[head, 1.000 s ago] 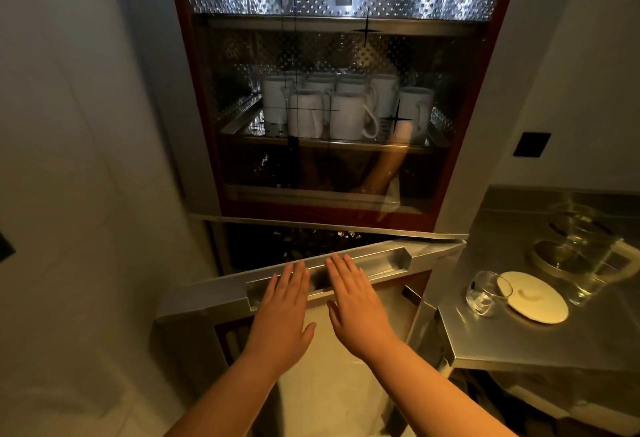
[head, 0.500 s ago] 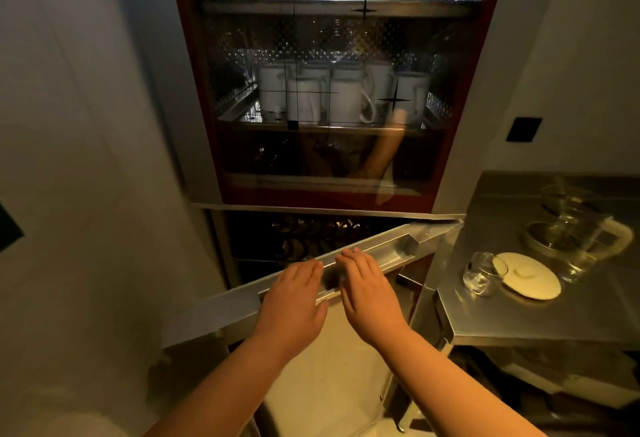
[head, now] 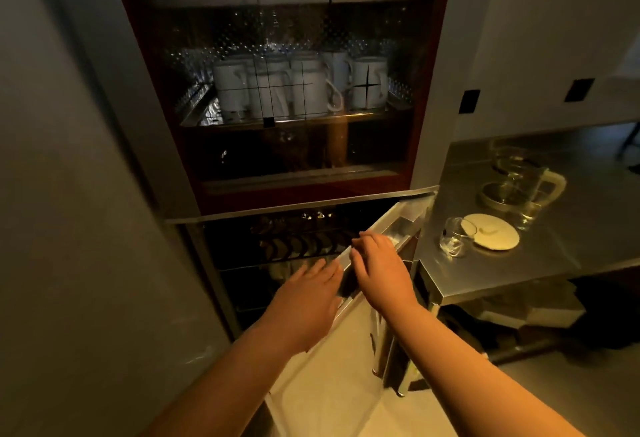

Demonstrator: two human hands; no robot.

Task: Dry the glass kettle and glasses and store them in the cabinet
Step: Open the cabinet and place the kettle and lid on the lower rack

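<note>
The glass kettle [head: 519,190] stands on the steel counter [head: 571,249] at about two o'clock from the hands, well apart from them, its pale handle turned to the right. Just in front of it lies a round white lid [head: 493,231], and touching the lid's left edge stands a small clear glass [head: 453,237], the nearest of the task's things to either grip yet still clear of both. The right hand [head: 381,268] rests on the upper edge of the cabinet's lower door [head: 349,384], which is swung open; its fingers bend over the recessed metal handle [head: 398,228], holding it. The left hand [head: 304,301] lies just beside it at eight o'clock, its fingers straight and together, the fingertips at the door's edge, gripping nothing. Behind the hands, dark racks [head: 298,246] show in the lower compartment. At twelve o'clock, behind the upper glass door [head: 277,159], white mugs [head: 298,86] stand crowded on a shelf.
</note>
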